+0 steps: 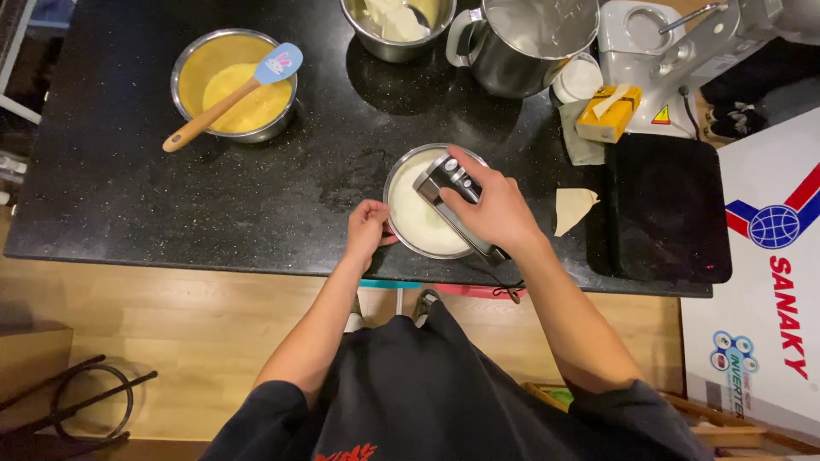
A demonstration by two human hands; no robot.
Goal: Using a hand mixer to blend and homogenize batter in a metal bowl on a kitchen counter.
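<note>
A small steel bowl (395,183) of white cream stands near the front edge of a black speckled countertop (128,171). My left hand (367,229) grips the bowl's left rim. My right hand (494,209) is closed around a black and silver hand mixer (451,181) held over the bowl, its thumb near the buttons. The beaters are hidden under the mixer body. The mixer's cord hangs off the counter's front edge.
A steel bowl of yellow batter (235,85) with a blue, wooden-handled spatula (231,96) sits back left. Another bowl (398,26), a large steel mixing pot (523,38), a white stand mixer (675,51), a yellow box (608,113) and a black induction hob (666,209) stand behind and right.
</note>
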